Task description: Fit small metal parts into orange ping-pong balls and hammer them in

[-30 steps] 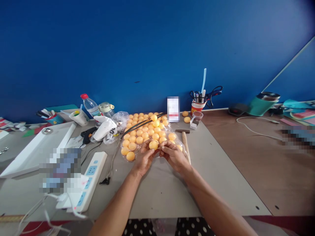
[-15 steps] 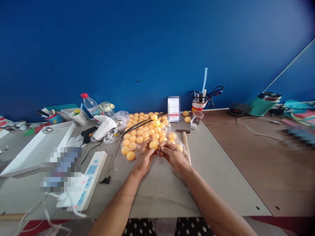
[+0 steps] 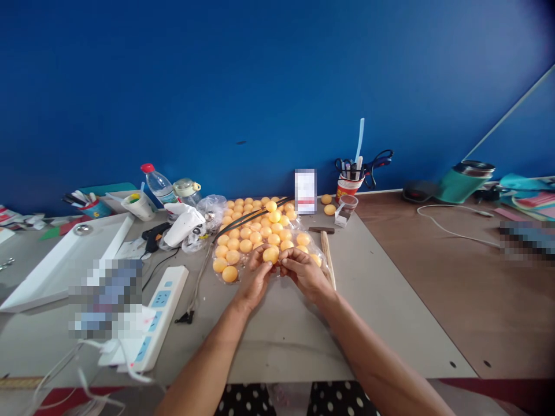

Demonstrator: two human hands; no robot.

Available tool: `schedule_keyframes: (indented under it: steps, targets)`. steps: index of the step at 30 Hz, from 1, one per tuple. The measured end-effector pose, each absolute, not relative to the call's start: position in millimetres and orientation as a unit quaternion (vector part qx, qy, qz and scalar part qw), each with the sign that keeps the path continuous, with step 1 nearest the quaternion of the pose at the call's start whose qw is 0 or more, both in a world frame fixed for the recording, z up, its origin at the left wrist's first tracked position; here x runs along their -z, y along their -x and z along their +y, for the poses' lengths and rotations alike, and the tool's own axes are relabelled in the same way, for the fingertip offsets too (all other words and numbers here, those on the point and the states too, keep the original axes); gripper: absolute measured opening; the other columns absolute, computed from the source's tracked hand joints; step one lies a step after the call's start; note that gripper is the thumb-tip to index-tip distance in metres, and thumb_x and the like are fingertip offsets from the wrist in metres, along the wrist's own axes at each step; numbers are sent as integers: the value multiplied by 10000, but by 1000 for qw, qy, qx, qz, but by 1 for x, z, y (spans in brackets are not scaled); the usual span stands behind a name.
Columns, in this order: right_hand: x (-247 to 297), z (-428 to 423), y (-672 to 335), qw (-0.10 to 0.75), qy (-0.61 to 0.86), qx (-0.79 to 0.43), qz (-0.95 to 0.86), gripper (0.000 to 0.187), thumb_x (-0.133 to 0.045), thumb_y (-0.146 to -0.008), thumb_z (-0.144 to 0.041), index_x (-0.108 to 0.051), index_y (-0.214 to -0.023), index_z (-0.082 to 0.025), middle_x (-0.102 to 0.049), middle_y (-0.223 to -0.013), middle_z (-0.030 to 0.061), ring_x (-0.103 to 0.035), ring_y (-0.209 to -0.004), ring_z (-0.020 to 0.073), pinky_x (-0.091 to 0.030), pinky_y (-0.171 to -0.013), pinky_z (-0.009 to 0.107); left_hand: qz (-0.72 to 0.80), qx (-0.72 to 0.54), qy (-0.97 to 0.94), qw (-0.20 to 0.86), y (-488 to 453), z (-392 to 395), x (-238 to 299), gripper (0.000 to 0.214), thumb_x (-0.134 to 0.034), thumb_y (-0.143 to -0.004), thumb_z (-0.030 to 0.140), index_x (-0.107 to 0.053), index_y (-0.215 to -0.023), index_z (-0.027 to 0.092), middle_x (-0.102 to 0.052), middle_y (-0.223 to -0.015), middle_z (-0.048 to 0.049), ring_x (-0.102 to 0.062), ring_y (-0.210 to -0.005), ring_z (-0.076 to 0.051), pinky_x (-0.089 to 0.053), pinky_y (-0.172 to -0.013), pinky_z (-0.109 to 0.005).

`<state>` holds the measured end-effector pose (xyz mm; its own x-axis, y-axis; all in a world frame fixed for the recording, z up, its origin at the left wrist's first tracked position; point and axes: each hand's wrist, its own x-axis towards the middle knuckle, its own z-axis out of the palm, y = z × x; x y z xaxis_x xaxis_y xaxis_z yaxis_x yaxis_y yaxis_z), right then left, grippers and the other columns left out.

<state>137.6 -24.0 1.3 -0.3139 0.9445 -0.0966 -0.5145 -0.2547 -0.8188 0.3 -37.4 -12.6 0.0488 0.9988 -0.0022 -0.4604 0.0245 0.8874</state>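
Both my hands meet at the near edge of a clear plastic bag (image 3: 225, 264) full of orange ping-pong balls (image 3: 245, 245). My left hand (image 3: 255, 276) cups one orange ball (image 3: 270, 255) between its fingers and thumb. My right hand (image 3: 306, 271) has its fingers curled and pinched right beside that ball, on the bag's plastic. More orange balls (image 3: 249, 208) lie spread behind the bag toward the blue wall.
A wooden-handled hammer (image 3: 328, 254) lies just right of my right hand. To the left are a white power strip (image 3: 158, 315), a white glue gun (image 3: 182, 226), a water bottle (image 3: 156, 183) and a white tray (image 3: 65, 260). A red cup of scissors (image 3: 348, 186) stands behind; a teal pot (image 3: 463, 182) far right.
Almost nothing: both hands stay together at the ball and bag, with only a slight shift of the fingers and of the view.
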Motion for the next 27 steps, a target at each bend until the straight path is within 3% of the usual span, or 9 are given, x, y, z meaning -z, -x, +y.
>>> schedule_keyframes:
  steps: [18, 27]
  targets:
    - [3, -23, -137, 508, 329, -726, -327, 263, -811, -586, -271, -649, -775, -190, -614, -656, -35, -507, -541, 90, -398, -563, 250, 354, -583, -384, 622, -1, -39, 13, 364, -692, -745, 283, -539, -1071, 233, -633, -978, -19, -614, -764, -156, -508, -741, -331]
    - [-1, -23, -137, 516, 331, -717, -332, 230, -800, -584, -299, -616, -678, -199, -547, -591, -47, -464, -524, 95, -385, -567, 263, 384, -573, -387, 612, -1, -39, 13, 350, -693, -733, 276, -555, -1051, 235, -639, -1022, -26, -620, -854, -173, -516, -785, -332]
